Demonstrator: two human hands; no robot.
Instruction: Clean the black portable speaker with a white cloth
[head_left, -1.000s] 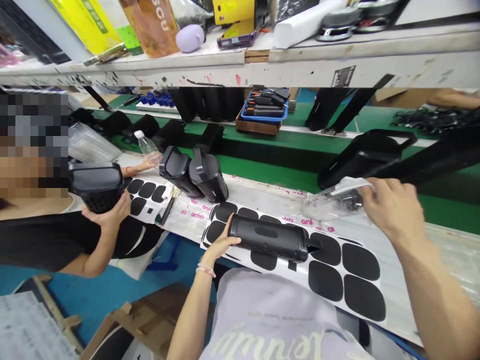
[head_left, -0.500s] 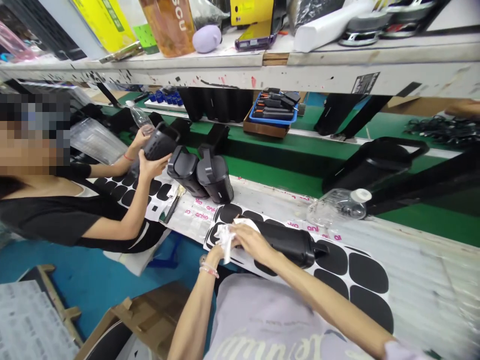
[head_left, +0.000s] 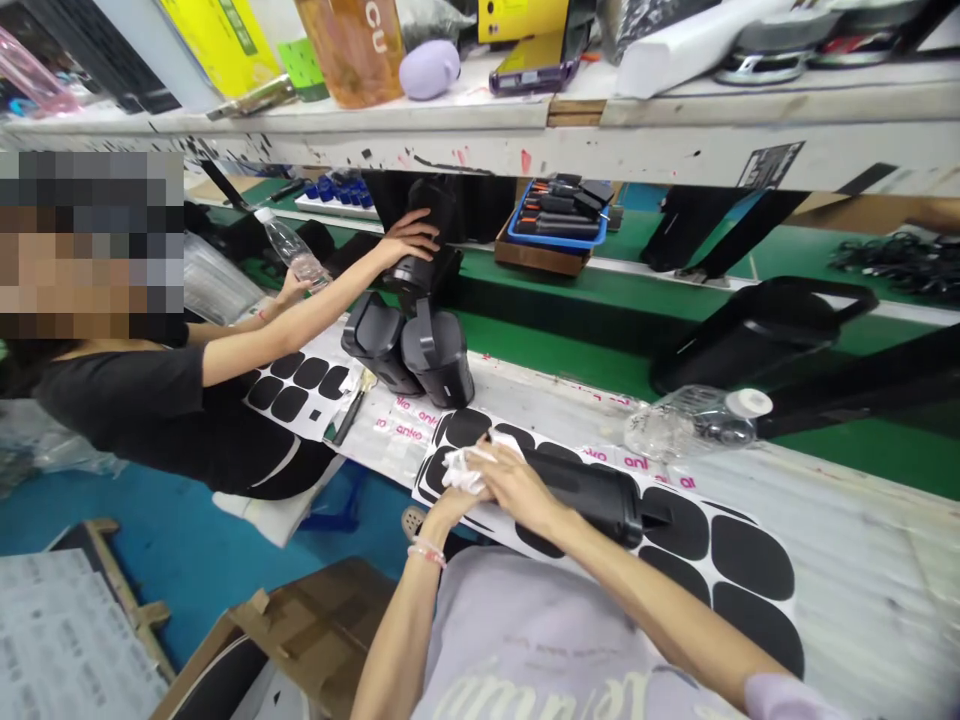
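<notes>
- So the right hand (head_left: 521, 487) was way off to the right a second ago, up by the clear plastic bottle (head_left: 694, 422). Now it's come back across and sits on the left end of the black speaker (head_left: 581, 487), pressing a crumpled white cloth (head_left: 463, 470) against it.
- The left hand (head_left: 457, 500) hasn't really gone anywhere, it's still on that same left end, now tucked under the cloth. Both hands are together there, fingers closed around cloth and speaker end.
- My read: the cloth got fetched and this is the wiping bit just getting going on that end cap. Only a guess from how things sit.
- The bottle now lies on its side on the surface, white cap pointing right, nobody touching it.
- The speaker lies flat on the sheet of black oval stickers (head_left: 750, 555), at the near edge of the surface, right in front of the person. Its long axis runs left to right, dipping a bit toward the right; the strap or handle end points right, the held end points left.
- To the left, a co-worker's hand (head_left: 409, 238) reaches up onto another black speaker (head_left: 424, 270) standing above a pair of upright speakers (head_left: 409, 350); their other hand holds a water bottle (head_left: 289, 245).
</notes>
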